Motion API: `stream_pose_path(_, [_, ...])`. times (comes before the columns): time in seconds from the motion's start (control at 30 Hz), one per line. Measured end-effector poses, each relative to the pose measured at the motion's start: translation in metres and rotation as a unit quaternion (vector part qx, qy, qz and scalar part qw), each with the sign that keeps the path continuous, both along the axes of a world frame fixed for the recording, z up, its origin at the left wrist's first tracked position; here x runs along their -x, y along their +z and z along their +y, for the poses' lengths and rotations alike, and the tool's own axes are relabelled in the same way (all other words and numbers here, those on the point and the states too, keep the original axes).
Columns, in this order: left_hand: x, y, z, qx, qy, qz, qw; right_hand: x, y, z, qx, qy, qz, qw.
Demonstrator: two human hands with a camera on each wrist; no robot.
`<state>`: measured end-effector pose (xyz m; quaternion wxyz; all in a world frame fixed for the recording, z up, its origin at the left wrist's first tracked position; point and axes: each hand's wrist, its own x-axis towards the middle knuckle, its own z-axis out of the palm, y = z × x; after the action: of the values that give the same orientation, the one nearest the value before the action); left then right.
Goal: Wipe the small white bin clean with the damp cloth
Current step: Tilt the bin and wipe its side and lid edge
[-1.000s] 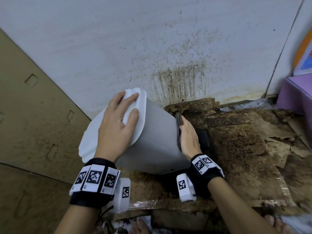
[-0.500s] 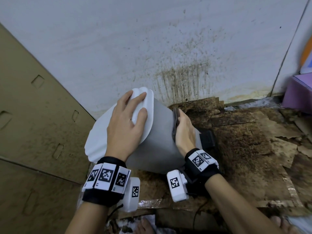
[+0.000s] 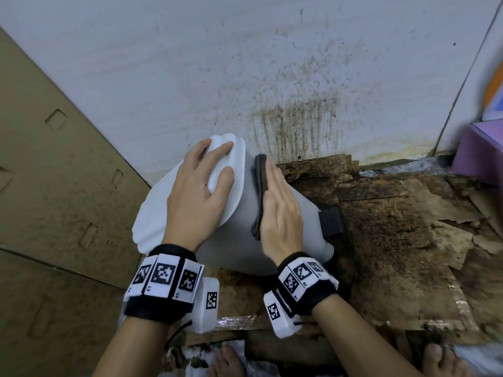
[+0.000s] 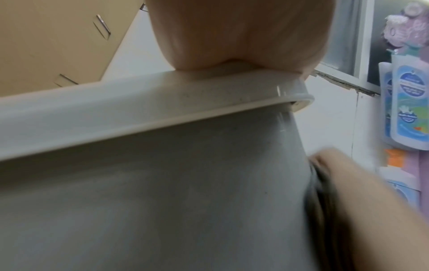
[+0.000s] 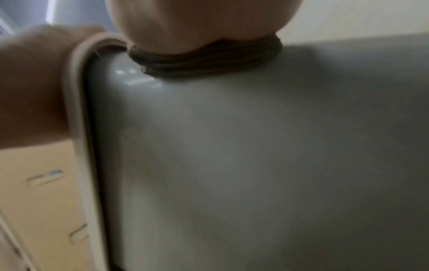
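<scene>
Item 1, left hand (image 3: 196,191): you are laying it flat and spread on the white lid (image 3: 226,170), at about 10 o'clock from the bin's middle, fingers straight and reaching toward the lid's far rim. Judgement: keep this bracing firm, since the bin is tipping toward the cardboard at 9 o'clock and would likely roll under a hard stroke.

Item 2, right hand (image 3: 280,210): you are pressing it flat, fingers together and straight, onto the folded dark cloth (image 3: 260,191), which is lying against the grey side wall just beside the lid.

Item 3, small white bin (image 3: 239,235): it is lying tilted on the stained floor (image 3: 381,227), near the soiled wall (image 3: 285,91) at 12 o'clock.

Item 4, method, as judgement: you are best running long overlapping strokes from lid to base, keeping the whole palm loading the cloth so the folds stay together, and working the seam under the lid rim, where dirt probably collects.
</scene>
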<state>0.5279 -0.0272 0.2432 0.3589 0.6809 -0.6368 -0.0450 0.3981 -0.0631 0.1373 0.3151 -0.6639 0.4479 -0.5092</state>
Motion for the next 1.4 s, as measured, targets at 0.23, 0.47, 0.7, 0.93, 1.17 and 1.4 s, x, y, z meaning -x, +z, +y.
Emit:
stream_pose_path(0.23, [-0.004, 0.001, -0.001, -0.001, 0.001, 0.016, 1.0, 0.022, -0.066, 0.006, -0.031, -0.121, -0.029, 0.992])
stream_pose_path(0.47, [-0.006, 0.0, -0.003, -0.002, 0.013, 0.01, 1.0, 0.006, -0.053, 0.005, -0.094, -0.167, -0.017, 0.981])
stream_pose_path(0.7, [-0.001, -0.002, -0.003, 0.001, 0.011, -0.005, 1.0, -0.027, 0.011, 0.013, -0.118, -0.123, -0.042, 0.985])
stream_pose_path(0.93, [-0.004, 0.0, -0.003, -0.006, 0.011, 0.001, 1.0, -0.03, 0.027, 0.016, -0.005, -0.042, -0.028, 0.999])
stream_pose_path(1.17, [-0.002, -0.001, -0.004, -0.005, 0.003, 0.006, 1.0, 0.001, -0.026, 0.004, 0.047, -0.077, -0.018, 0.996])
stream_pose_path(1.4, [-0.003, 0.001, -0.003, -0.002, -0.002, 0.019, 1.0, 0.021, -0.066, -0.001, -0.077, -0.141, -0.024, 0.987])
